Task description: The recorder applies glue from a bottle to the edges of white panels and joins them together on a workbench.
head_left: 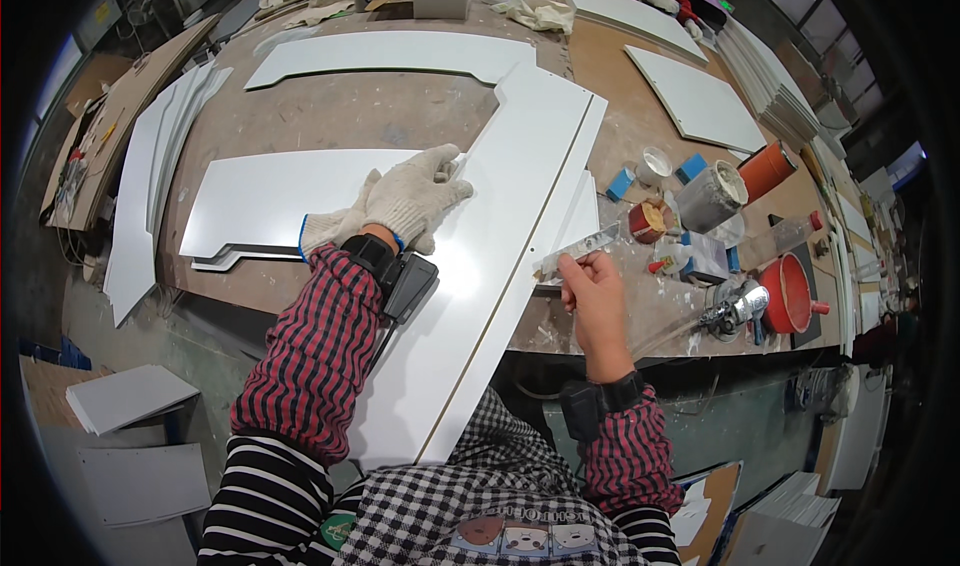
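A long white panel [500, 226] with a dark groove along one side lies slantwise across the bench, its near end against my apron. My left hand [410, 201], in a cream knit glove, rests on this panel near its left edge, the fingers apart and slightly bent. Bare, my right hand [592, 291] pinches a flat, smeared scraper blade [580, 249] between thumb and fingers, just beside the panel's right edge. Another white panel [290, 196] with a notched edge lies beyond my left wrist. A third, curved white panel [390, 58] is farther back.
At right stand a putty tub [712, 196], an orange cup [767, 171], a red bowl [788, 294], a clear bottle [785, 241] and a metal air tool [735, 311]. Stacked white panels [165, 176] lean at left. A co-worker's gloved hand [662, 3] is at the far right.
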Tool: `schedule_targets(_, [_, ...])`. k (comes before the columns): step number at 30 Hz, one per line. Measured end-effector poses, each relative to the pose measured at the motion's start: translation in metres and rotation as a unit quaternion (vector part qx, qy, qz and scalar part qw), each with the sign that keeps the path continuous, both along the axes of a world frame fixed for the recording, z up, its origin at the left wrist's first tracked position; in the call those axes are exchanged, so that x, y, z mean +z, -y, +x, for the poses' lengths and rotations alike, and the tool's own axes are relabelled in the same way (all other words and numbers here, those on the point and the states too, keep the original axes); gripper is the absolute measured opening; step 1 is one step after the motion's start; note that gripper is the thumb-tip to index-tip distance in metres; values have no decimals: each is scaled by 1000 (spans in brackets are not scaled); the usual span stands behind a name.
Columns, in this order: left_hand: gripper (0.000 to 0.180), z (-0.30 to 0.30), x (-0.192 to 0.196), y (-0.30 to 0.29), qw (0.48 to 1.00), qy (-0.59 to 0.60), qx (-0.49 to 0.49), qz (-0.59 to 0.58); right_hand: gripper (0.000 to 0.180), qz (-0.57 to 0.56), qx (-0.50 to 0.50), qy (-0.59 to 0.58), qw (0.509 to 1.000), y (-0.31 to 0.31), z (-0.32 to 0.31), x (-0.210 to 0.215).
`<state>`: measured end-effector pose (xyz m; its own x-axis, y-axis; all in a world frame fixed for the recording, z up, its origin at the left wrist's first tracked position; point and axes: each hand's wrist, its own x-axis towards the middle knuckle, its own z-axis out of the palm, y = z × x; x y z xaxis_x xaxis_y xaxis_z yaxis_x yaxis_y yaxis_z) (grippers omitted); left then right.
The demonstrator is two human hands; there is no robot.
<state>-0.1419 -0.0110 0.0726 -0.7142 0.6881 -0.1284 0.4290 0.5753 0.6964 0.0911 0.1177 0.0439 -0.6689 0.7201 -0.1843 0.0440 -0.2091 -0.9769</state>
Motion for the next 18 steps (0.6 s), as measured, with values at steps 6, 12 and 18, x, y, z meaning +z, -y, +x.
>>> schedule_targets(6, [67,1,3,0,1000,2,5,-9,19,8,-4,1,1000,3,-2,0])
schedule_targets(12, [67,0,1,-1,1000,6,5,-4,20,12,-5,3,1000,3,-2,-2])
schedule_targets(18, [67,1,2,-1,1000,6,7,-7,18,18,-5,-1,1000,4,-4,-3])
